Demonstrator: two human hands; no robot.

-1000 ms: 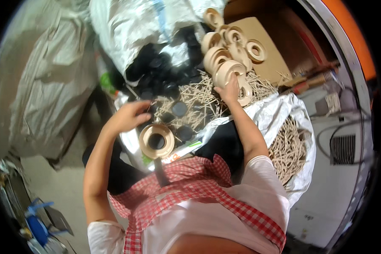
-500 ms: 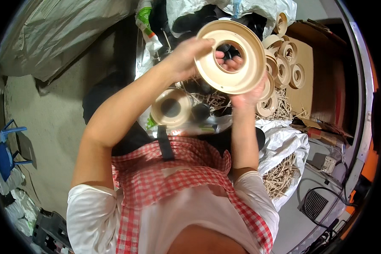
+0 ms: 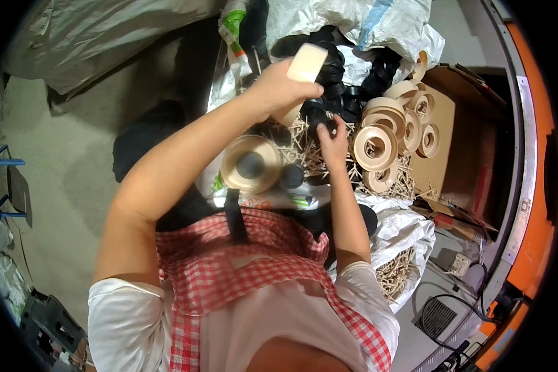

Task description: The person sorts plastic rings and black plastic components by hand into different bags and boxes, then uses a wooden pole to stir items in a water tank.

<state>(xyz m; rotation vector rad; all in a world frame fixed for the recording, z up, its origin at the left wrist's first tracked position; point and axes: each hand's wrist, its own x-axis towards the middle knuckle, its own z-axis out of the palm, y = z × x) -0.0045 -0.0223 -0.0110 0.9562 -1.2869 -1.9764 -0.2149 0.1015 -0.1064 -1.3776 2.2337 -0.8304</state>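
My left hand point(image 3: 280, 92) grips a large beige plastic ring point(image 3: 307, 62), tilted so its pale outer side faces up. Its fingers close round the rim, and part of the ring shows below the hand. My right hand point(image 3: 333, 144) reaches into the heap, thumb and fingers about a black plastic part point(image 3: 319, 116); its fingertips are partly hidden. Another beige ring point(image 3: 250, 164) with a dark round centre lies nearer me at the left. A small black round piece point(image 3: 292, 176) sits beside it.
Beige rings point(image 3: 376, 147) are piled at the right, by an open cardboard box point(image 3: 468, 124). Black round parts point(image 3: 353, 96) lie heaped at the back under white sacking point(image 3: 328, 18). Thin beige sticks point(image 3: 398, 273) fill a white bag. A cable point(image 3: 437, 301) hangs over grey equipment.
The large beige ring has turned from face-on to edge-on and moved left in my left hand. My right hand has let go of it and come down to the black parts.
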